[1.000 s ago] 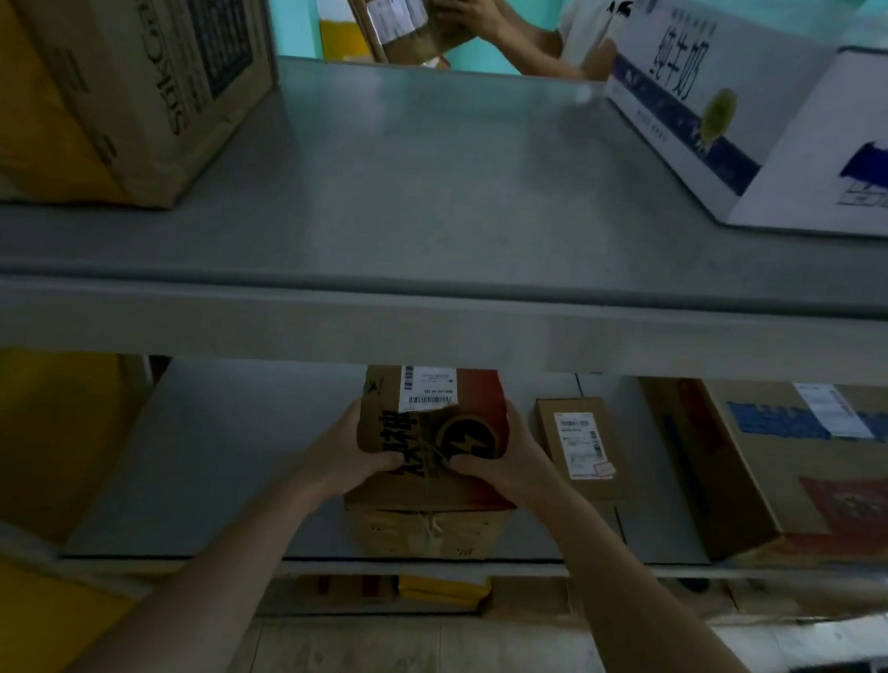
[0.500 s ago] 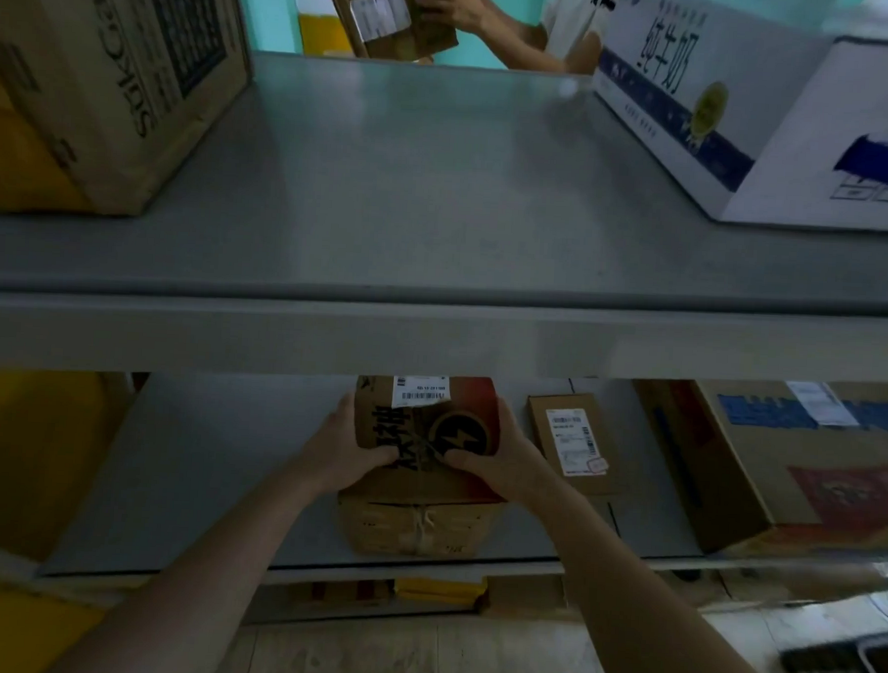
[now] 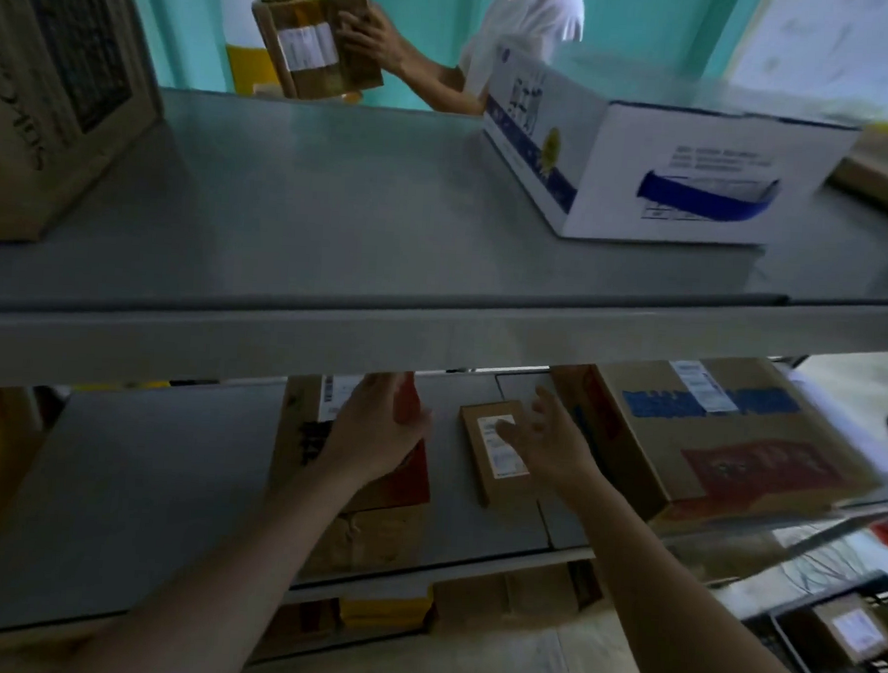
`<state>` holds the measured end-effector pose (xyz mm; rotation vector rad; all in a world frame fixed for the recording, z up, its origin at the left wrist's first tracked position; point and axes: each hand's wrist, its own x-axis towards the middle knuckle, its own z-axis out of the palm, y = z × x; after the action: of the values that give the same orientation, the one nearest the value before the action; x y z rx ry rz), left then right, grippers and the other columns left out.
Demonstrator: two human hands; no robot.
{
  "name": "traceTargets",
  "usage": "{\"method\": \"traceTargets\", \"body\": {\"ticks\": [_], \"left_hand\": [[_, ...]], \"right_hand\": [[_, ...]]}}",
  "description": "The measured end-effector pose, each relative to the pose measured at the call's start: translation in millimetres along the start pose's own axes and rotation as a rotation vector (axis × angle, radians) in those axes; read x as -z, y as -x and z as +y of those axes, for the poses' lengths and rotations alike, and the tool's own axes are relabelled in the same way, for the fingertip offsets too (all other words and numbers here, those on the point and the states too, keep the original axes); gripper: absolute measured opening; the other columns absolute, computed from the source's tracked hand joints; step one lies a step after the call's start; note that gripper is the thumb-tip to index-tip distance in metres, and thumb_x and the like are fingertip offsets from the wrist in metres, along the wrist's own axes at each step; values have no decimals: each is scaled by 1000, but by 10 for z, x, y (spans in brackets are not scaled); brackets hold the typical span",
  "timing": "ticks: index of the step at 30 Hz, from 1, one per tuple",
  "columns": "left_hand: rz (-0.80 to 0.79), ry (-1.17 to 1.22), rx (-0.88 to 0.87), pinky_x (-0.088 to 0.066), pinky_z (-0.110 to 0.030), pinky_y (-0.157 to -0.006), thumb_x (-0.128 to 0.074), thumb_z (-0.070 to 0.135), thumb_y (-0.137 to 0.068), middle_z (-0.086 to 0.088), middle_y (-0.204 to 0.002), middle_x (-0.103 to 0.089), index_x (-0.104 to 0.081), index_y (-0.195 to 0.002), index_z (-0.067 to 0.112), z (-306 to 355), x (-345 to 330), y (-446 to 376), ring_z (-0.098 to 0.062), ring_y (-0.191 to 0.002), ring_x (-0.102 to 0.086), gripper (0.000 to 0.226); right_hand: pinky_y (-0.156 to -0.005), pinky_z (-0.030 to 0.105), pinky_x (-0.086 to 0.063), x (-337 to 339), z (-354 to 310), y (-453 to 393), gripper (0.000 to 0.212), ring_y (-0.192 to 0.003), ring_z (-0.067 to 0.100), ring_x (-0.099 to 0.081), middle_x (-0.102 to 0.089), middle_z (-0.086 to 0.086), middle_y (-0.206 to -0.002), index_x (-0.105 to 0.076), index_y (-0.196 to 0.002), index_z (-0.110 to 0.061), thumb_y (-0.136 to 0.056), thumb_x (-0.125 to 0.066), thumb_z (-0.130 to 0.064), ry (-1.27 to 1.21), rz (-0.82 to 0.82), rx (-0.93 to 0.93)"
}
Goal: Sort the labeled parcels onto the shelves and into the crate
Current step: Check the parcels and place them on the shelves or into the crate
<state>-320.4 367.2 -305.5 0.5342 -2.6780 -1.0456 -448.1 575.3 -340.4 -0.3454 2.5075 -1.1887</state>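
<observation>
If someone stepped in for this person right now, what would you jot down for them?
Left hand: fingers straight, resting on the red-brown parcel standing on the lower shelf.
Right hand: open, holding nothing, hovering over the small flat parcel beside it.
Done: both those parcels and a big box sit on the lower shelf.
Left: one parcel shows in the black crate; check for more to sort.

One head-worn camera looked forward and down. It sat close to the grey shelves (image 3: 433, 310), facing them.
</observation>
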Motion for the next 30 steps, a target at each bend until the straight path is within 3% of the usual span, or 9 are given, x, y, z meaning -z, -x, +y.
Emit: {"method": "traceTargets", "body": {"ticks": [4, 8, 11, 13, 17, 19, 22, 27, 30], "left_hand": [[-122, 46, -6, -48, -37, -101, -62, 46, -93, 1, -139, -47, -35, -146, 29, 316, -411, -49, -13, -121, -51, 62], [-182, 131, 136, -43, -29, -96, -65, 41, -93, 1, -141, -46, -35, -148, 23, 556, -858, -171, -12, -120, -49, 65], [-196, 210, 262, -36, -25, -89, -66, 35, -93, 1, -135, -50, -41, -142, 19, 636, -1156, -287, -9, -113, -47, 58], [-199, 183, 316, -35, -25, -89, -66, 36, -93, -1, -140, -49, -41, -143, 17, 667, -1328, -345, -14, -121, -48, 59], [-227, 139, 461, -39, -35, -103, -67, 41, -92, -7, -151, -42, -32, -151, 14, 612, -1698, -385, -24, -136, -43, 74], [-243, 153, 502, -40, -33, -100, -68, 41, -92, -8, -152, -42, -30, -152, 13, 591, -1870, -385, -25, -136, -44, 76], [-260, 137, 524, -38, -28, -91, -68, 39, -92, -7, -151, -44, -31, -150, 13, 531, -2037, -412, -24, -135, -45, 74], [-259, 138, 580, -42, -34, -100, -71, 38, -90, -9, -156, -37, -21, -155, 14, 348, -2287, -527, -26, -138, -43, 85], [-262, 149, 592, -41, -32, -96, -73, 32, -89, -9, -153, -40, -26, -152, 13, 205, -2428, -572, -26, -137, -44, 81]], "right_hand": [[-109, 54, -44, 287, 285, -96, 96, -142, 27, -42, -34, 3, -160, -18, -159, -28, -84, -75, -50, 28, 29, -24], [-110, 51, -45, 496, 652, -360, 98, -141, 27, -42, -33, 5, -160, -18, -159, -25, -84, -76, -48, 28, -19, -57], [-104, 51, -50, 611, 863, -549, 110, -135, 27, -49, -38, 5, -157, -19, -158, -25, -71, -77, -60, 27, -72, -64], [-101, 49, -53, 659, 1021, -668, 117, -131, 25, -53, -41, 5, -155, -20, -158, -26, -61, -71, -67, 4, -99, -77], [-108, 43, -45, 673, 1191, -797, 93, -138, 27, -46, -38, 8, -157, -19, -159, -17, -86, -73, -39, 39, -151, -111], [-108, 40, -44, 646, 1282, -831, 92, -138, 28, -45, -39, 8, -156, -22, -158, -16, -86, -73, -42, 67, -166, -138], [-97, 44, -54, 566, 1431, -894, 97, -121, 24, -58, -49, 5, -147, -28, -154, -22, -75, -74, -57, 82, -187, -145], [-101, 38, -49, 362, 1656, -1083, 92, -131, 28, -51, -43, 10, -151, -18, -159, -17, -89, -72, -44, 137, -221, -175], [-97, 35, -48, 217, 1727, -1156, 87, -130, 25, -53, -48, 10, -148, -19, -158, -17, -92, -69, -42, 165, -236, -180]]}}
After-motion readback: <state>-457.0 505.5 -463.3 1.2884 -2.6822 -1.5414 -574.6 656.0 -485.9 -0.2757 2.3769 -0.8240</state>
